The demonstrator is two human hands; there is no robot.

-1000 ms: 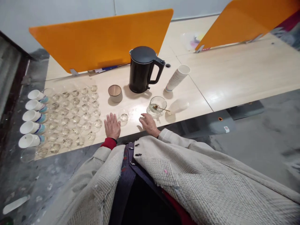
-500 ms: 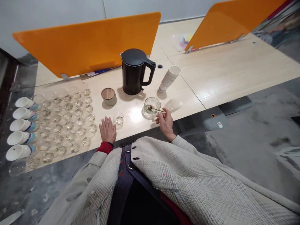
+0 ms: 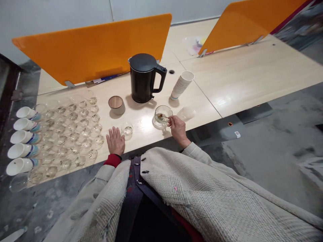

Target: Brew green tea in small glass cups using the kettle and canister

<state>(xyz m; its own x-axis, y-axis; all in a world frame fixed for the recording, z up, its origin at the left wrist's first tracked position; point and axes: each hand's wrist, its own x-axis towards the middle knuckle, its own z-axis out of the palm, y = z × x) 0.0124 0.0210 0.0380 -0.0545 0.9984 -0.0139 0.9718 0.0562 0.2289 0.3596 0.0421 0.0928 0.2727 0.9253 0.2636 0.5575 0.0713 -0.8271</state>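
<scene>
- Office-type shared workroom, a drinks setup laid out on one desk
- Far: orange desk dividers (image 3: 91, 48) clamped to the desktops, plain pale wall (image 3: 58, 20) behind
- Centre: light wood-laminate bench desk (image 3: 239, 77) with cable grommet (image 3: 171, 72), black electric kettle (image 3: 142, 79)
- Left: rows of drinking glasses (image 3: 85, 132)
- Near right: bare concrete floor (image 3: 272, 174)

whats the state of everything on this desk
right hand, pinching spoon handle
gold spoon, bowl end inside glass bowl
glass bowl, upright
left hand, flat, fingers spread, empty
small glass, upright, clear liquid inside
black electric kettle, upright, lid on
paper cup stack, nested, lying tilted
white cups, lying on sides in a row
clear glasses, set in rows
</scene>
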